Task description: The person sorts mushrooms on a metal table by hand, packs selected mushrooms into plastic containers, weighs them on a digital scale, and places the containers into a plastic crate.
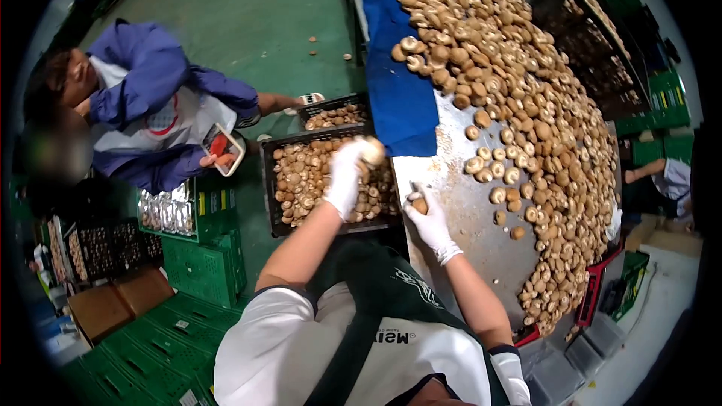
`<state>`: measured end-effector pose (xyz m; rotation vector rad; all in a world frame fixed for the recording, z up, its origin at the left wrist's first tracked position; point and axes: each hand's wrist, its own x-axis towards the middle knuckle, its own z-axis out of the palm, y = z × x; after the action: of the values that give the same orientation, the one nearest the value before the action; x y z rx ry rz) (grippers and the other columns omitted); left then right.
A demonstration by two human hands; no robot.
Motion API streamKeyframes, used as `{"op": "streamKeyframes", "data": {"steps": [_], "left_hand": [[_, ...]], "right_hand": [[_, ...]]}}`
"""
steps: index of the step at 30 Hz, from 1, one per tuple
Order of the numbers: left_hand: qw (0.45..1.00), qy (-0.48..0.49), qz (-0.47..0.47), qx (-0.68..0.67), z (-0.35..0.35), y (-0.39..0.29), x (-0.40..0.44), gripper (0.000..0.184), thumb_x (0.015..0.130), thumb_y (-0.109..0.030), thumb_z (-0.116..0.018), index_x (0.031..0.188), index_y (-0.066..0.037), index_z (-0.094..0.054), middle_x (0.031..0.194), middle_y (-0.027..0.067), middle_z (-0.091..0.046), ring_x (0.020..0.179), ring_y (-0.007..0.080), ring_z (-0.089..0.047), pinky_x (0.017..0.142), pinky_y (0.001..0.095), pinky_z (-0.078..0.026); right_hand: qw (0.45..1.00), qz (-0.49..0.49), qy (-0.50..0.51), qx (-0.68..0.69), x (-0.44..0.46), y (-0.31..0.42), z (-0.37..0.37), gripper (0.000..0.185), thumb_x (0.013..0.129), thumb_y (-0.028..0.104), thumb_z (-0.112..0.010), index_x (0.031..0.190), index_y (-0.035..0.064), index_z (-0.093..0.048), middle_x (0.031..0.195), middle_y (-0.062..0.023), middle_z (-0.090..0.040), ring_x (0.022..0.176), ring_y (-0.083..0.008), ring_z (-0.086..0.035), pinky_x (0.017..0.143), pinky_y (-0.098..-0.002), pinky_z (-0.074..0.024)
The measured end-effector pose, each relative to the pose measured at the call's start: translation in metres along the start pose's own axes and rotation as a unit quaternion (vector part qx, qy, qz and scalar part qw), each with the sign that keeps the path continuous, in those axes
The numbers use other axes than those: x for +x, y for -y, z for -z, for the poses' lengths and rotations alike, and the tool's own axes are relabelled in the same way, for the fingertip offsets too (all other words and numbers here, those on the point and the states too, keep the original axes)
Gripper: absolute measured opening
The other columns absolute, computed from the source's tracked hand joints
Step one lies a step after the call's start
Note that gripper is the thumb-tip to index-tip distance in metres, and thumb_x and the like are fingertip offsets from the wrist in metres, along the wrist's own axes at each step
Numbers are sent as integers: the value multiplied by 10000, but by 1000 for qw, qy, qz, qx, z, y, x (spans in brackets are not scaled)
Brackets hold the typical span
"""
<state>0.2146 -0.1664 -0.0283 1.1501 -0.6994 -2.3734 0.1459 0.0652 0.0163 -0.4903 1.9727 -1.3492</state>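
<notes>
Both my hands wear white gloves. My left hand (346,179) is over a black crate (271,203) filled with brown mushrooms (304,169), its fingers closed around a pale mushroom (372,152). My right hand (429,219) is at the near left edge of the metal table (466,256), fingers curled round a brown mushroom (420,204). A large heap of mushrooms (556,135) spreads over the table to the right, with several loose ones between the heap and my right hand. A blue cloth (395,68) lies along the table's left edge.
A person (165,98) holding a phone (223,149) is at the left. A smaller crate of mushrooms (335,116) stands behind the black one. Green crates (199,271) are stacked at lower left. Black crates (583,37) stand beyond the table; another person's arm (647,171) shows at far right.
</notes>
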Motion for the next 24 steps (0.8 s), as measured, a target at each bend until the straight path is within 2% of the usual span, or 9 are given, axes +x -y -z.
{"op": "streamKeyframes", "data": {"steps": [1, 4, 8, 13, 15, 18, 19, 22, 24], "left_hand": [[995, -82, -24, 55, -25, -27, -3, 250, 944, -265, -599, 998, -28, -656, 774, 46, -631, 538, 117, -532, 522, 234, -479], [983, -62, -149, 90, 10, -55, 71, 185, 967, -218, -588, 955, -42, -642, 816, 53, -636, 653, 138, -598, 569, 278, -497], [979, -130, -99, 121, 26, -58, 126, 256, 949, -272, -595, 1003, -25, -638, 822, 95, -620, 593, 177, -535, 583, 316, -491], [976, 104, -139, -132, -8, -123, 107, 280, 935, -40, -591, 1213, -55, -627, 762, 62, -595, 556, 160, -562, 496, 315, -492], [913, 79, -399, -8, -48, -209, 14, 346, 945, -15, -554, 1291, -6, -558, 771, 71, -593, 557, 152, -560, 504, 305, -490], [841, 66, -537, 9, -48, -361, -60, 528, 930, 29, -514, 1443, -4, -392, 767, 69, -566, 554, 147, -538, 547, 285, -496], [756, 67, -650, 27, -71, -382, -123, 524, 929, -18, -519, 1436, 2, -386, 847, 91, -599, 621, 175, -562, 593, 300, -514], [708, 49, -705, 21, -72, -477, -199, 714, 912, -18, -566, 1536, -34, -219, 797, 107, -599, 640, 200, -587, 596, 344, -531], [721, 0, -693, -35, -73, -507, -239, 575, 909, -53, -591, 1441, -20, -375, 812, 108, -610, 666, 225, -604, 594, 356, -531]], "right_hand": [[1000, -2, 2, 0, -10, -9, 2, 533, 838, 83, -699, 1340, 16, -533, 1027, -72, -625, 1001, -166, -599, 944, -286, -460], [999, -35, -24, -2, -32, -16, 8, 467, 854, 80, -698, 1298, 18, -569, 1068, -80, -643, 1031, -172, -603, 956, -295, -461], [997, -65, -47, -5, -47, -30, 24, 461, 853, 102, -720, 1282, 7, -579, 1204, -121, -638, 1126, -208, -584, 1009, -315, -443], [996, 17, -59, -59, -49, -31, 38, 431, 866, 52, -653, 1280, -29, -568, 1248, -128, -610, 1137, -215, -562, 1024, -318, -418], [995, 36, -34, -92, -50, -42, 40, 434, 851, 43, -652, 1270, -34, -569, 1222, -145, -618, 1134, -244, -569, 1033, -328, -411], [985, 97, -60, -129, -46, -51, 34, 435, 825, 43, -650, 1247, -35, -579, 1217, -179, -621, 1155, -291, -575, 1043, -353, -411], [983, 104, -61, -138, -47, -50, 35, 439, 813, 48, -650, 1238, -37, -581, 1226, -189, -619, 1167, -300, -575, 1043, -361, -414], [984, 100, -76, -130, -51, -56, 30, 433, 825, 62, -647, 1244, -26, -580, 1217, -183, -625, 1152, -300, -585, 1026, -365, -429], [979, 112, -107, -135, -51, -63, 25, 436, 824, 67, -652, 1244, -27, -579, 1213, -184, -627, 1148, -307, -592, 1015, -366, -440]]}}
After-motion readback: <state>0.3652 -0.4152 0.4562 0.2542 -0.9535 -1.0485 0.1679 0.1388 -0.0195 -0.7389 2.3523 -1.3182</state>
